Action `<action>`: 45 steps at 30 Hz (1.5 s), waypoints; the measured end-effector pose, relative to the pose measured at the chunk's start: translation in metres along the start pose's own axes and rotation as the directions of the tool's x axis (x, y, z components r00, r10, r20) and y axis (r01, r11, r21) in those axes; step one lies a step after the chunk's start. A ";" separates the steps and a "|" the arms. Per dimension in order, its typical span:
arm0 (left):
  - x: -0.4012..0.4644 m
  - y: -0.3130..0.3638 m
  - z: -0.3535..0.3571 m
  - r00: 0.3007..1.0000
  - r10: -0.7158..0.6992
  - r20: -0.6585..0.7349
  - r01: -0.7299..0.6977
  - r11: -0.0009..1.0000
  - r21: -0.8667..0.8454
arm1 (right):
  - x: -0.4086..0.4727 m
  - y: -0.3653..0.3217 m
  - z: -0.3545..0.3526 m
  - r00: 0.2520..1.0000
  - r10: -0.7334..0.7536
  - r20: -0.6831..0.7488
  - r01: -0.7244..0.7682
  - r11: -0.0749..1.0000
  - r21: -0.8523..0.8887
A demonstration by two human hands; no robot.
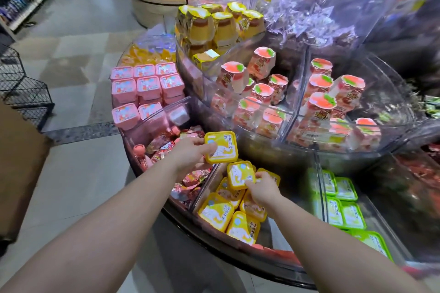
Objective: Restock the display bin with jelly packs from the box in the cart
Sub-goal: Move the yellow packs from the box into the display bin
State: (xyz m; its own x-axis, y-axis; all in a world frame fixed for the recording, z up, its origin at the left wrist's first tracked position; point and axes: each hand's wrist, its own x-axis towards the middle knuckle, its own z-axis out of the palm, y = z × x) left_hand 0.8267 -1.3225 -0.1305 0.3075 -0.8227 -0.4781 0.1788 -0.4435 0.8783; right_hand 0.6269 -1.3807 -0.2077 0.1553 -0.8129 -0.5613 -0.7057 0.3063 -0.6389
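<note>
Yellow jelly packs filled both hands: the left hand (190, 156) gripped one pack (221, 147) above the bin (273, 233), the right hand (263, 188) pinched another (240, 175) over the pile. Either could slide off the uneven stack. Pink pouches (190, 178) lay left, green packs (342, 202) right, a clear divider (320, 188) between.

— What are your hands doing?
— Your left hand (190, 157) is gripping a yellow jelly pack (221, 147) above the display bin (204, 188); your right hand (263, 189) is pinching another pack (241, 175) over the yellow packs lying there.
</note>
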 end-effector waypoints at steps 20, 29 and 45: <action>0.009 0.028 0.015 0.997 0.018 0.081 -0.024 0.997 0.075 | -0.008 -0.058 -0.038 0.960 -0.248 0.128 0.120 0.783 0.610; 0.015 0.025 0.037 0.975 0.222 0.000 -0.196 0.863 0.466 | -0.008 -0.045 -0.055 0.962 -0.232 0.147 0.095 0.783 0.614; 0.021 -0.028 0.023 0.890 0.449 0.078 -0.316 0.485 0.816 | 0.035 -0.010 -0.005 0.999 0.003 0.039 -0.005 0.998 0.070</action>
State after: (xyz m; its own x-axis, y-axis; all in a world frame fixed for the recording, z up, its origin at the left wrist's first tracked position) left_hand 0.8070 -1.3356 -0.1652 0.2813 -0.9591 -0.0299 -0.7728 -0.2449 0.5855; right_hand 0.6354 -1.4144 -0.2183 0.1804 -0.7921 -0.5831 -0.6563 0.3446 -0.6712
